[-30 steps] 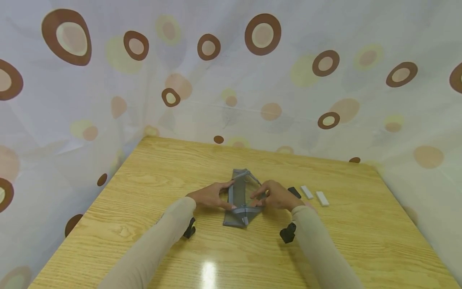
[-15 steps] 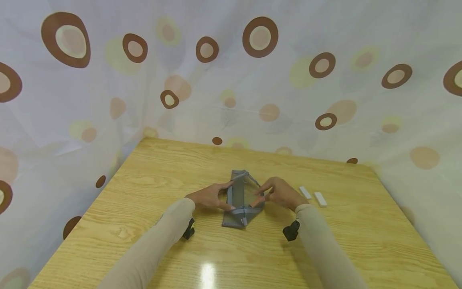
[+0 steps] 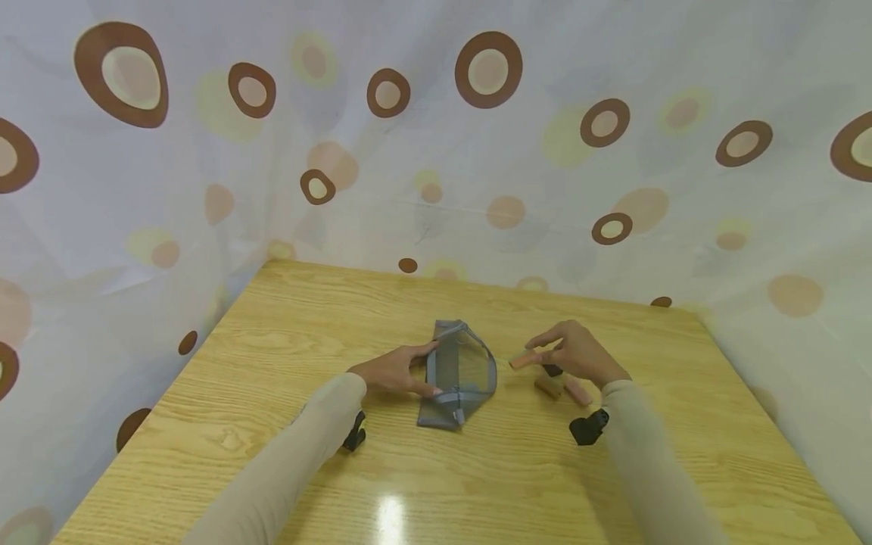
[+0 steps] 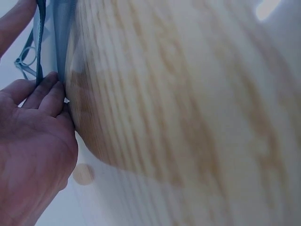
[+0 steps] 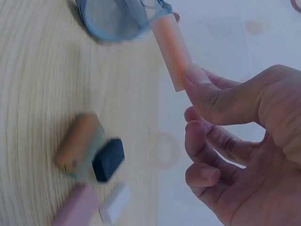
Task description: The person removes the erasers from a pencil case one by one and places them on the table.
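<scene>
A grey-blue mesh zip pouch (image 3: 446, 367) lies on the wooden table, its mouth spread wide toward the right. My left hand (image 3: 395, 369) holds the pouch's left side, thumb at the near part and a finger at the far part; in the left wrist view, fingers bend at the zip edge (image 4: 40, 52). To the right of the mouth, my right hand (image 3: 579, 354) pinches one end of an orange block-shaped eraser (image 5: 171, 52) between thumb and fingers. The eraser's free end points left at the pouch. The other fingers of that hand curl loosely.
Below the right hand lie a brown-and-green block (image 5: 77, 146), a black block (image 5: 108, 159), a pink block (image 5: 76, 207) and a white block (image 5: 115, 203). A patterned sheet (image 3: 436, 151) hangs behind the table (image 3: 293, 325).
My right hand has drawn back rightward from the pouch mouth, bringing the orange eraser out over the other blocks. The left hand keeps its place on the pouch.
</scene>
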A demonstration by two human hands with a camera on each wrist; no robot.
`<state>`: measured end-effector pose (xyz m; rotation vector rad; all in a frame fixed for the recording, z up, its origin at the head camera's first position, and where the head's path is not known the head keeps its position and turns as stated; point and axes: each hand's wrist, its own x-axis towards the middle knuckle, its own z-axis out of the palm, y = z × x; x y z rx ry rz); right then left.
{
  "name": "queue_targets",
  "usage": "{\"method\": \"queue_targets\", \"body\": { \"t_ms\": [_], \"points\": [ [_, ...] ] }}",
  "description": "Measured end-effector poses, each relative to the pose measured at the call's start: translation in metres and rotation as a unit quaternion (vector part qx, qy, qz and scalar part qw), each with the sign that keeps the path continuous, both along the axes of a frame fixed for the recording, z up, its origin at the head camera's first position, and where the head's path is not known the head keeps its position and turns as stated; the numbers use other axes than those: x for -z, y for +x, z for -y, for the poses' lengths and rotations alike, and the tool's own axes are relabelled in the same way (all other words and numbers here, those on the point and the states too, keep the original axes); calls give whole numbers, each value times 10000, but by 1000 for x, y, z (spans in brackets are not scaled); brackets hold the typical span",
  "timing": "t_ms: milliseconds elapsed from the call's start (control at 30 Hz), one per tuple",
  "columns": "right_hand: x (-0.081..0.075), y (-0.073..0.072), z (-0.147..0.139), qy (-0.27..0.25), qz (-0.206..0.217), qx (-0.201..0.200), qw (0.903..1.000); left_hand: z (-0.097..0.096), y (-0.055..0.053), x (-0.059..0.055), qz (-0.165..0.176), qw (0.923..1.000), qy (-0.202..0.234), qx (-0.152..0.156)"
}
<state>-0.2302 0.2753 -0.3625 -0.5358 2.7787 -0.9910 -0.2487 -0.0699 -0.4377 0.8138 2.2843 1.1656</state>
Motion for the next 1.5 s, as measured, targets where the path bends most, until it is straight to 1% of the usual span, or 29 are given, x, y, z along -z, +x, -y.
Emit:
{"method": "queue_targets", "body": {
  "t_ms": [167, 300, 533, 767, 933, 1100, 1333, 1500],
  "points": [
    [-7, 11, -31, 24, 151, 493, 9987, 0, 1, 0, -9, 10000, -15, -37],
    [-7, 22, -57, 140, 255, 796, 9964, 1, 1, -1, 33, 10000, 18, -28],
    [2, 42, -94, 225, 324, 1253, 9913, 0, -1, 1, 41, 10000, 54, 9],
    [18, 52, -121, 383, 434, 1500, 9870, 1, -1, 2, 44, 10000, -8, -56],
    [33, 55, -134, 450, 506, 1569, 9853, 1, -3, 4, -43, 10000, -72, -21],
    [45, 57, -141, 486, 573, 1598, 9843, 1, -2, 2, -14, 10000, -42, -1],
    [49, 60, -139, 826, 499, 1657, 9814, 0, -2, 1, 102, 9999, 64, 30],
    [49, 60, -137, 903, 557, 1692, 9799, 0, -1, 0, 231, 9996, 162, 72]
  ]
}}
